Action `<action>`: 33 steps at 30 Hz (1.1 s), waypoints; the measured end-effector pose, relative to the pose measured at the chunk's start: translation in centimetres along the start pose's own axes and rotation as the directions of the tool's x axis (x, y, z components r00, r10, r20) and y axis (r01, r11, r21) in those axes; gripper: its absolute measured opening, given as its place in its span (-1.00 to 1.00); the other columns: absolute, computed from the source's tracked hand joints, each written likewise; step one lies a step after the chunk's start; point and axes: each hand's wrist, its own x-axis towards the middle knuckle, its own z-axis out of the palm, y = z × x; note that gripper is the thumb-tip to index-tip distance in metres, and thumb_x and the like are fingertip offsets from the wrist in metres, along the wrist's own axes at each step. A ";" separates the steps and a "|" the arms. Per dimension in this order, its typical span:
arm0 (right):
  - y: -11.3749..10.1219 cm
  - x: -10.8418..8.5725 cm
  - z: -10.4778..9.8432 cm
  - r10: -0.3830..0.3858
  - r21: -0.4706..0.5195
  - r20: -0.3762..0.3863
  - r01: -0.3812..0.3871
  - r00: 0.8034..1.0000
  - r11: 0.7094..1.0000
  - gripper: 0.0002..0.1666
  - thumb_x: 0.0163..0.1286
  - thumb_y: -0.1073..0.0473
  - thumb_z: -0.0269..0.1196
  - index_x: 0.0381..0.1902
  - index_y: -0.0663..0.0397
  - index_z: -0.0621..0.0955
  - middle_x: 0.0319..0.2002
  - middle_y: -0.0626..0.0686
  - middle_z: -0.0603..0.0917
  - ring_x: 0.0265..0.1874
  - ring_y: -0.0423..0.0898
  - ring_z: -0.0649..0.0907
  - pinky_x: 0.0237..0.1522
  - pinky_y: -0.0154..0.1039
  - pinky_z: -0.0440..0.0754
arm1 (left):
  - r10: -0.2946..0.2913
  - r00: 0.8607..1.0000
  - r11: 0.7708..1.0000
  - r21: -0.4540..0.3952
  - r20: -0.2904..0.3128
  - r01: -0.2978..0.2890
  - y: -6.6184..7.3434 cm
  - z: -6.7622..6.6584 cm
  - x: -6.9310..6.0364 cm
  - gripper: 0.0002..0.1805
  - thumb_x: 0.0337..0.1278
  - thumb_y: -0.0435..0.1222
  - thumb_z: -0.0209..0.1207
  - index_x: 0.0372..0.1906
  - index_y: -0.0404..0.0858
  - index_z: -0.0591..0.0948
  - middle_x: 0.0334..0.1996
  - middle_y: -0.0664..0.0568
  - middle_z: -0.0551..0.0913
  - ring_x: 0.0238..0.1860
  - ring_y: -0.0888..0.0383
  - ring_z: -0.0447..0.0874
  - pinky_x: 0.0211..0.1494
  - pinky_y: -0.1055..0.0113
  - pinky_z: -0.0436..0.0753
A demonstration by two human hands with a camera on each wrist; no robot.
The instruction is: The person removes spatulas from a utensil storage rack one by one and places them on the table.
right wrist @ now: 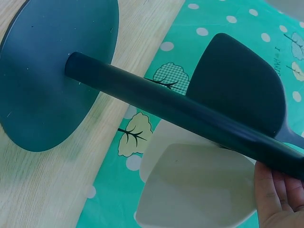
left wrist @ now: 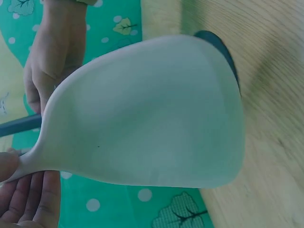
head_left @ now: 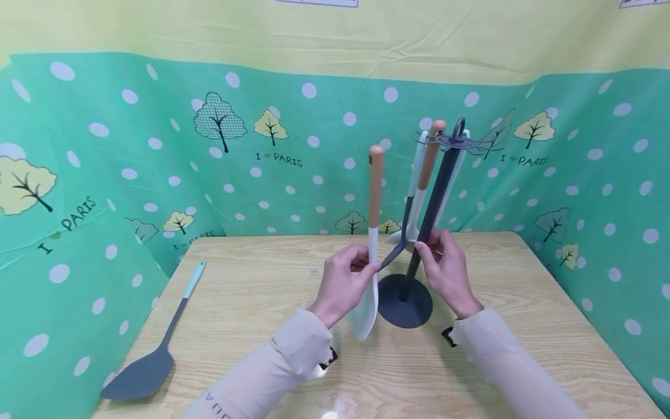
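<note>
White spatula (head_left: 373, 244) is held handle-up just left of the black rack (head_left: 438, 203), pinched by the left grip (head_left: 342, 285), while the right grip (head_left: 447, 270) clasps that rack, a dark spatula (head_left: 146, 372) lying farther left.

in the head view, the green cloth (head_left: 324, 122) bears the printed line "i paris" (head_left: 279, 159) in dark capitals, with a small green heart (head_left: 266, 156) between the two words. it reads on the back at left, again on the back at right, and slantwise on the left side; a further print in the back left corner is partly lost in folds. the left sleeve (head_left: 262, 375) carries dark letters, the word not legible. a pale label (head_left: 316, 2) and a second label (head_left: 644, 3) are cropped past reading.
</note>
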 end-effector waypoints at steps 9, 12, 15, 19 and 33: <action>-1.0 -0.1 -0.1 0.012 0.000 0.011 -0.012 1.000 1.000 -0.80 0.37 0.34 0.18 -0.12 0.35 0.44 -0.28 0.19 0.57 -0.26 0.01 0.63 -0.21 -0.61 0.52 | -0.066 0.998 0.996 0.061 -0.015 0.067 -1.2 -1.8 -1.7 -0.88 0.04 -0.42 0.33 -0.27 -0.28 0.67 -0.40 0.06 0.67 -0.40 0.22 0.63 -0.25 0.40 0.67; -0.8 -0.1 -0.1 0.019 -0.017 0.014 -0.019 1.000 1.000 -0.79 0.38 0.30 0.18 -0.12 0.33 0.44 -0.28 0.16 0.57 -0.26 -0.02 0.62 -0.21 -0.61 0.51 | -0.077 0.997 0.994 0.082 -0.017 0.078 -1.5 -2.5 -2.1 -0.87 0.03 -0.43 0.33 -0.27 -0.26 0.67 -0.41 0.07 0.67 -0.41 0.23 0.64 -0.26 0.40 0.67; -0.4 -0.1 -0.1 0.026 -0.022 0.014 -0.025 1.000 0.999 -0.77 0.39 0.23 0.18 -0.11 0.27 0.44 -0.27 0.12 0.57 -0.25 -0.08 0.62 -0.19 -0.60 0.52 | -0.090 0.996 0.990 0.104 -0.015 0.091 -1.7 -3.3 -2.5 -0.87 0.03 -0.41 0.33 -0.27 -0.25 0.67 -0.40 0.07 0.68 -0.40 0.24 0.63 -0.26 0.40 0.67; 0.0 -0.1 -0.1 0.015 -0.010 0.010 -0.015 1.000 1.000 -0.76 0.40 0.18 0.18 -0.11 0.23 0.45 -0.27 0.10 0.57 -0.24 -0.09 0.63 -0.19 -0.58 0.54 | -0.121 0.993 0.984 0.131 -0.013 0.122 -1.9 -4.2 -3.2 -0.88 0.06 -0.39 0.33 -0.26 -0.23 0.67 -0.39 0.09 0.68 -0.39 0.25 0.63 -0.26 0.39 0.67; -0.1 -0.1 0.0 -0.014 -0.015 -0.008 0.014 1.000 1.000 -0.77 0.37 0.24 0.21 -0.10 0.25 0.47 -0.27 0.10 0.59 -0.29 -0.06 0.63 -0.24 -0.57 0.52 | -0.237 0.971 0.951 0.201 -0.021 0.236 -3.4 -7.4 -5.5 -0.87 0.05 -0.38 0.34 -0.26 -0.27 0.67 -0.42 0.09 0.67 -0.39 0.23 0.63 -0.28 0.42 0.66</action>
